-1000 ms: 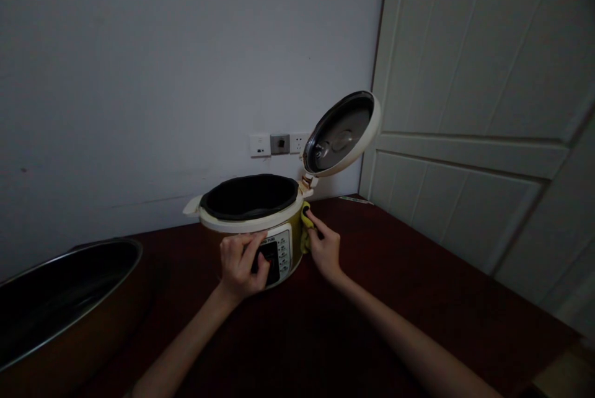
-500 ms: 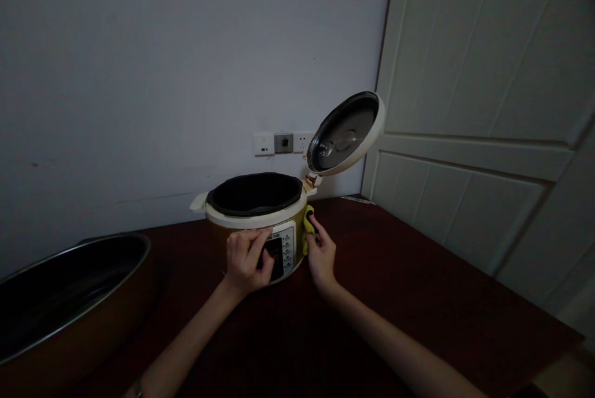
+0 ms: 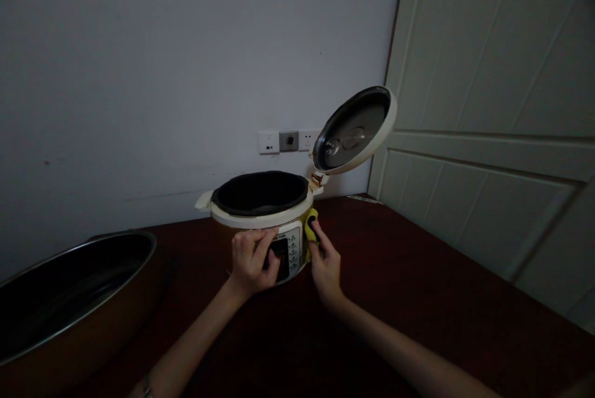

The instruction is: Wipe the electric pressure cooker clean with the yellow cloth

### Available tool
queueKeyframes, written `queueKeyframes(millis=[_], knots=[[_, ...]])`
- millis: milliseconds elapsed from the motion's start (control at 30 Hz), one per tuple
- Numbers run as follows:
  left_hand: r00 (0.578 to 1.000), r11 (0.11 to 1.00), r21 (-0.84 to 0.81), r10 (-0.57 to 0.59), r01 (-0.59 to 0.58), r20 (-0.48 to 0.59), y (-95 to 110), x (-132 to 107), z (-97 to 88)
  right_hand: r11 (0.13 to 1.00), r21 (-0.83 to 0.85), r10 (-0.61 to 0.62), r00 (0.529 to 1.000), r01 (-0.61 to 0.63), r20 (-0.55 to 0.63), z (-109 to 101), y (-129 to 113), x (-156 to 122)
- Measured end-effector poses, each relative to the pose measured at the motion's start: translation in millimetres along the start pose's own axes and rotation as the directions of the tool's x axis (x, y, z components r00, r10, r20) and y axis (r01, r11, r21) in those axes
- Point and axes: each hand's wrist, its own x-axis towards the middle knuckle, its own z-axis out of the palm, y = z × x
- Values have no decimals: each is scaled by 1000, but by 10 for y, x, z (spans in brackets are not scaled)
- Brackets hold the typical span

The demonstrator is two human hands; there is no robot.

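Note:
A rice cooker [image 3: 260,215] with a white rim and a dark inner pot stands on the dark red table [image 3: 418,286]. Its lid [image 3: 356,131] is swung up and open at the back right. My left hand [image 3: 251,261] lies on the cooker's front, fingers curled over the control panel [image 3: 290,248]. My right hand [image 3: 325,265] presses a yellow cloth [image 3: 310,227] against the cooker's right side with its fingertips.
A large dark metal basin [image 3: 69,299] sits at the left on the table. Wall sockets [image 3: 288,141] are mounted on the white wall behind the cooker. A white panelled door [image 3: 493,137] stands at the right.
My right hand and the yellow cloth have slid a little lower along the cooker's side. The view has shifted slightly; my left hand stays on the front panel.

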Motion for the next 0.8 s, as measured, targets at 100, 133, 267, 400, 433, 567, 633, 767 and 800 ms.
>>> queueKeyframes(millis=[100, 133, 267, 400, 433, 567, 633, 767, 800], knots=[[1000, 1000, -2, 3, -3, 6, -1, -1, -10, 1000, -20, 3, 999, -4, -50, 22, -3, 266], [1000, 1000, -2, 3, -3, 8, -3, -3, -12, 1000, -29, 7, 997, -10, -72, 39, -14, 324], [1000, 1000, -13, -9, 9, 18, -8, -18, -6, 1000, -20, 13, 996, -14, -87, 92, -73, 177], [1000, 1000, -19, -4, 4, 13, -11, -28, 3, 1000, 12, 21, 1000, -22, 10, 65, -104, -186], [1000, 1000, -18, -1, 2, 13, -12, -29, 3, 1000, 7, 22, 999, -22, 25, 55, -117, -211], [1000, 1000, -18, 3, -3, 22, -12, -28, -2, 1000, -21, -10, 1000, 10, 1, 75, -218, -23], [1000, 1000, -18, -3, 3, 24, -10, -24, -8, 999, -16, -29, 999, 29, -24, 107, -258, 84], [999, 1000, -16, -5, 6, 40, -1, -11, -24, 999, -24, -45, 999, 45, -4, 85, -165, -30], [999, 1000, -16, -6, 6, 41, 1, -9, -28, 999, -35, -39, 999, 40, 14, 55, -113, -108]])
